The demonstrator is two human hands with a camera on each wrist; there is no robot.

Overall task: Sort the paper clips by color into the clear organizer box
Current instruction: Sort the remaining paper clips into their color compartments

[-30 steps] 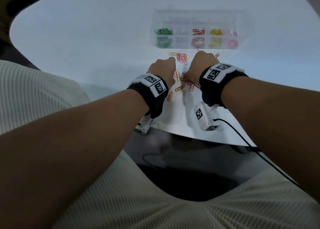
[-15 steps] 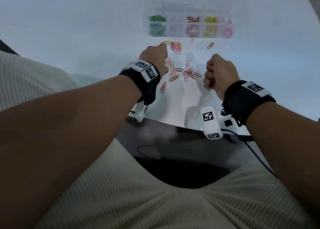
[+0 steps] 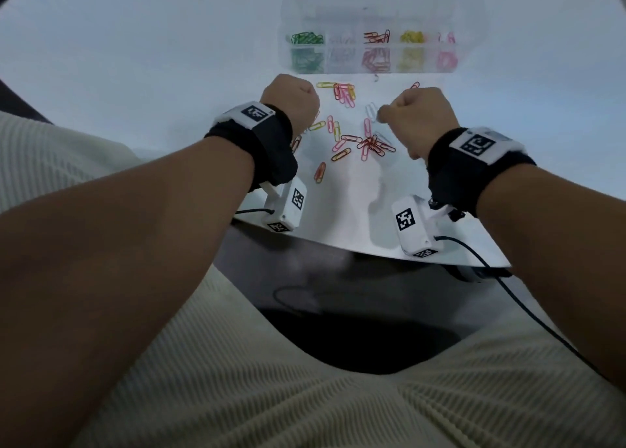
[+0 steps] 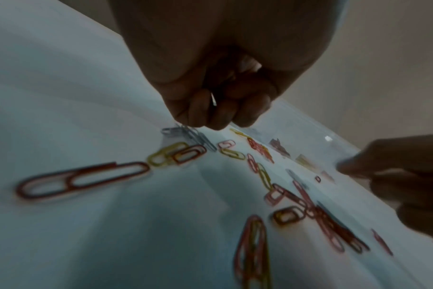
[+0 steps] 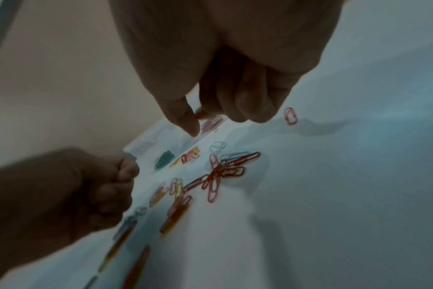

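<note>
Many coloured wire paper clips (image 3: pixel 355 143) lie unsorted before your clear plastic organizer box (image 3: pixel 372 65). Left hand (image 3: pixel 291 104) pinches something silvery; right hand (image 3: pixel 420 119) curls, contents unclear. Next, carry clips to matching compartments.

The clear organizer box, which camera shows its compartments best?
The head view: the clear organizer box shows whole, green, clear, red, yellow and pink clips in separate compartments. The left wrist view catches only a blurred edge; the right wrist view, a blurred corner beyond the fingers.
</note>
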